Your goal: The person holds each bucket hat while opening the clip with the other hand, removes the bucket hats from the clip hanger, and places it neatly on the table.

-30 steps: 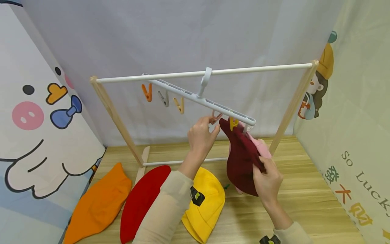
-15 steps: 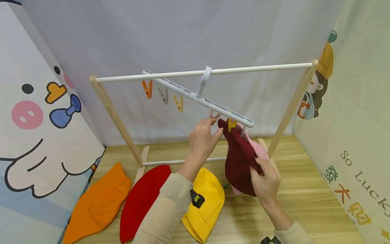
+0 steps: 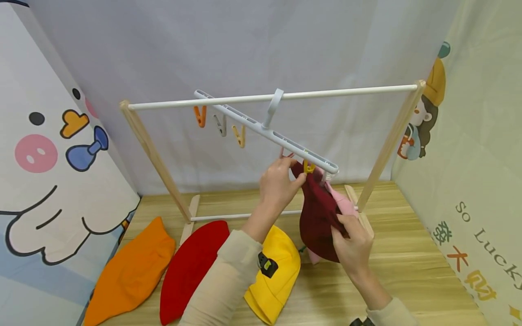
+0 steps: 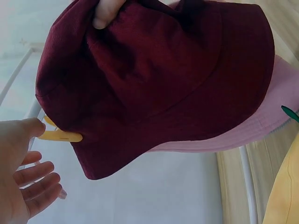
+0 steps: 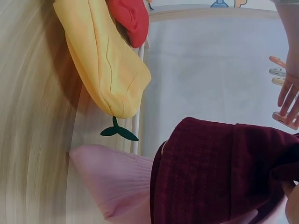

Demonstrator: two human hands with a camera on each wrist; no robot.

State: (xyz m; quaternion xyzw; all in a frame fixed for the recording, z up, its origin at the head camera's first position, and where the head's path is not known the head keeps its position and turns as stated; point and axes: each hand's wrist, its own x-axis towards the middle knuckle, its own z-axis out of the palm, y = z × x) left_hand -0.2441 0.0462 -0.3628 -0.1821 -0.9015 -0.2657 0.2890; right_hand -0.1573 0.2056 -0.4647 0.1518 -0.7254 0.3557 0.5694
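Observation:
My right hand pinches the side of a burgundy bucket hat, which hangs from a yellow clip near the hanger's right end. In the left wrist view that yellow clip bites the hat's brim edge. My left hand is at the clip; in the left wrist view its thumb touches or nearly touches the clip's end, with the other fingers extended and loosely bent. A pink hat hangs behind the burgundy one, partly hidden. The grey clip hanger hooks over the white rail.
Orange, grey and pale yellow clips hang on the hanger's left half; a pink clip is by my left hand. Orange, red and yellow hats lie on the wooden table. Wooden posts hold the rail.
My left hand has shifted right from beside the pink clip to the yellow clip. The hanger has turned slightly, its right end coming nearer, and the right hand with the hat has drifted slightly left.

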